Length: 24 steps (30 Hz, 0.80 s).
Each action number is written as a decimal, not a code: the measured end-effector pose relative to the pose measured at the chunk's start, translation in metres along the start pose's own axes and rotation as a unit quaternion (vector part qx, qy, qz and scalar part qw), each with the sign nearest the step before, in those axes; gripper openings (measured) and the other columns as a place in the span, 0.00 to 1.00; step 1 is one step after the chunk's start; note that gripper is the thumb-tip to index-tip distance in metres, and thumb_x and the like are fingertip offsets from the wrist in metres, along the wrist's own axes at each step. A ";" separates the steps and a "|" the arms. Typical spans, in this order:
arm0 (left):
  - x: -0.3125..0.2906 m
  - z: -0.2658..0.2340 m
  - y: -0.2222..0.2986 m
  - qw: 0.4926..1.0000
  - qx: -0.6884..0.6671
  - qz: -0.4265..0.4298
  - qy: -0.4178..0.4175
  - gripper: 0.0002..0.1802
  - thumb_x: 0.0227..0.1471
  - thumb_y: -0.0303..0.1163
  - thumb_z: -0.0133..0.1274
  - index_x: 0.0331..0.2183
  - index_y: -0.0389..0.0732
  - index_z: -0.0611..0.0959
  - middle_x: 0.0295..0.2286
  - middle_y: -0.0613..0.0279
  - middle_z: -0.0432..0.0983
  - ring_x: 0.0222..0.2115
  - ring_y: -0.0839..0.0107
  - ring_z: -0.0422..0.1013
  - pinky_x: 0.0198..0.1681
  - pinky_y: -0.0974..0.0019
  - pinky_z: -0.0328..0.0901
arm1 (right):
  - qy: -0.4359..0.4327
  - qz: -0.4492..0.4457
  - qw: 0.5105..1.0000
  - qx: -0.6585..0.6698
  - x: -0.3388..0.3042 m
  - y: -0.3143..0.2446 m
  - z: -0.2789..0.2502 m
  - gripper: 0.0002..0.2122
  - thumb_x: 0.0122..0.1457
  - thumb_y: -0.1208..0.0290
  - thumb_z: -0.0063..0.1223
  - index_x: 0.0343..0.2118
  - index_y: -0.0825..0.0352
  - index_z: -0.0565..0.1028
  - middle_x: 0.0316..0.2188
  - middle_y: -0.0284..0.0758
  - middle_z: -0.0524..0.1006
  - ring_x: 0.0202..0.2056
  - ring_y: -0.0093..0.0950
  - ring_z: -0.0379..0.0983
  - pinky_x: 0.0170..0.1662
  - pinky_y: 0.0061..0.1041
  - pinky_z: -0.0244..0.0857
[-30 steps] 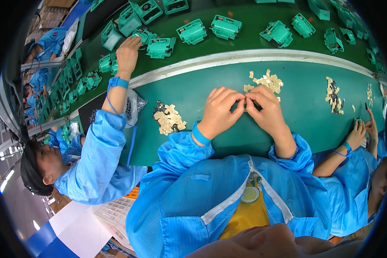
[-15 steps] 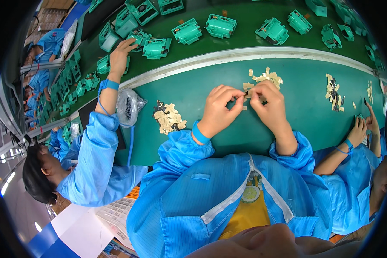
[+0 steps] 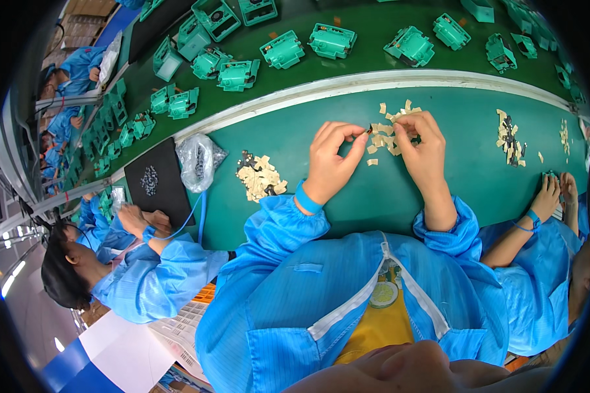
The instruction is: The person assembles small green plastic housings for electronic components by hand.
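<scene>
Over the green table, my left hand [image 3: 336, 157] pinches a small dark piece [image 3: 369, 130] between thumb and forefinger. The piece is too small to name; its tip points toward the loose cream pieces. My right hand [image 3: 425, 147] is a short way to the right, its thumb and forefinger nearly together at the edge of a pile of small cream tabs [image 3: 381, 140]. Whether a tab sits between those fingertips I cannot make out. Part of the pile is hidden behind the right hand. A blue band [image 3: 307, 198] circles my left wrist.
Another pile of cream tabs and black parts [image 3: 259, 175] lies left, beside a plastic bag [image 3: 196, 162] and a black mat [image 3: 156, 180]. Green housings [image 3: 333, 41] stand on the line beyond the metal rail [image 3: 347, 80]. Co-workers sit on both sides.
My hands have drawn apart, the right one away from the dark piece and toward the cream tabs. The left co-worker's arm has pulled back from the green housings to the black mat.
</scene>
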<state>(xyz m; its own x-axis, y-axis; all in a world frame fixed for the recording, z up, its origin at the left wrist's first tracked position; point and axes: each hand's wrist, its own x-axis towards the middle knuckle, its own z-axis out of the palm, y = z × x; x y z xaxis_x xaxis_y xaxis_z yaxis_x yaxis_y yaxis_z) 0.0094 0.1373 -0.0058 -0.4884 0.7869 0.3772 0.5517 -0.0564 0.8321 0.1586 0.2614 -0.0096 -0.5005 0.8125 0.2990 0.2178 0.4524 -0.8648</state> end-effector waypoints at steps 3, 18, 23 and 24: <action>-0.001 0.003 -0.001 0.996 0.065 0.058 0.004 0.07 0.49 0.22 0.64 0.34 0.38 0.84 0.31 0.60 0.80 0.30 0.65 0.74 0.36 0.64 0.67 | 0.007 0.000 1.000 -0.003 -0.001 0.000 -0.002 0.04 0.56 0.81 0.62 0.33 0.71 0.78 0.27 0.33 0.77 0.30 0.25 0.76 0.31 0.22 0.71; -0.007 -0.008 0.036 0.938 0.237 0.249 -0.040 0.15 0.42 0.25 0.69 0.35 0.47 0.84 0.33 0.70 0.79 0.33 0.68 0.73 0.45 0.56 0.61 | -0.312 0.370 0.782 0.393 0.005 -0.010 -0.036 0.15 0.63 0.61 0.61 0.23 0.65 0.75 0.17 0.25 0.72 0.16 0.13 0.66 0.18 0.14 0.55; -0.008 -0.012 0.042 0.930 0.256 0.258 -0.049 0.16 0.41 0.25 0.70 0.36 0.48 0.84 0.34 0.71 0.79 0.33 0.69 0.73 0.47 0.56 0.61 | -0.346 0.357 0.775 0.391 0.004 -0.010 -0.042 0.13 0.60 0.64 0.63 0.23 0.65 0.76 0.18 0.26 0.74 0.17 0.14 0.67 0.19 0.15 0.58; -0.008 -0.012 0.042 0.928 0.260 0.261 -0.050 0.17 0.41 0.25 0.70 0.36 0.48 0.84 0.34 0.71 0.79 0.33 0.70 0.73 0.47 0.56 0.60 | -0.346 0.356 0.775 0.392 0.005 -0.011 -0.043 0.13 0.60 0.64 0.63 0.23 0.65 0.76 0.18 0.26 0.74 0.17 0.14 0.67 0.19 0.15 0.58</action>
<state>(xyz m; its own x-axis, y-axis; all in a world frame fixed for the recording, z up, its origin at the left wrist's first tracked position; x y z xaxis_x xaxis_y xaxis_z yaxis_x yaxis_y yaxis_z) 0.0284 0.1213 0.0313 -0.0130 0.7904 0.6124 0.9601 -0.1613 0.2285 0.1900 0.2761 0.0183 -0.8759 0.2399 -0.4187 0.2040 -0.6021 -0.7719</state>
